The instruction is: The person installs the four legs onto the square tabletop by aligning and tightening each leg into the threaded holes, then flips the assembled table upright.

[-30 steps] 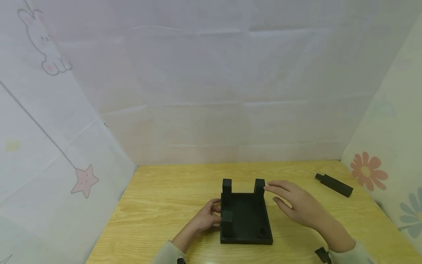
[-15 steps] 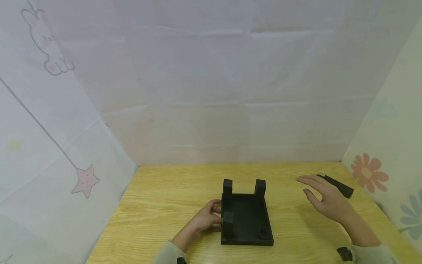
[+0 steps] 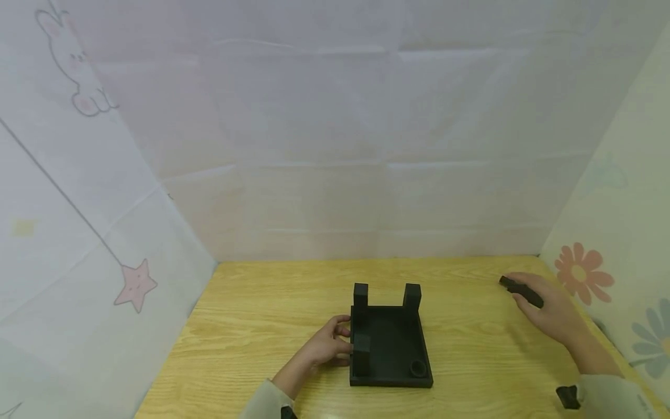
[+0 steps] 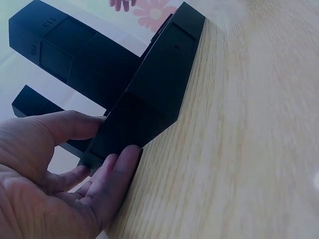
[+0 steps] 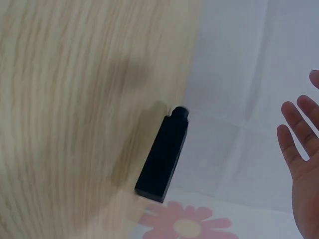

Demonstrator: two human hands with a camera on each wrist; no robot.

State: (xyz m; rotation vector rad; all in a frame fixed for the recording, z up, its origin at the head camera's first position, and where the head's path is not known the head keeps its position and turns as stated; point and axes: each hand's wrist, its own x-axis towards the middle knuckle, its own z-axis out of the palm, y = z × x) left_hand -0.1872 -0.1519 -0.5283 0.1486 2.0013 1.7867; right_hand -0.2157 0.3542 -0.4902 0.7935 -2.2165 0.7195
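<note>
A black rectangular base [image 3: 392, 343] lies on the wooden table, with three square posts upright at its corners and a round socket [image 3: 418, 368] at the near right corner. My left hand [image 3: 324, 344] holds its left edge; in the left wrist view, fingers [image 4: 119, 174] press on the outer wall near a post [image 4: 65, 47] with raised numbers. At the right of the table, my right hand [image 3: 549, 308] is over a loose black square post [image 3: 528, 294] with a narrower round end. The right wrist view shows this post lying with the spread fingers [image 5: 294, 124] apart from it.
The wooden table [image 3: 262, 302] extends around the base. Pale cloth walls [image 3: 314, 145] with printed flowers, a star and a rabbit enclose the back and both sides. The right wall stands close beyond the loose post.
My right hand has moved right, away from the base's far right post, and is now over the loose post. My left hand and the base have stayed in place.
</note>
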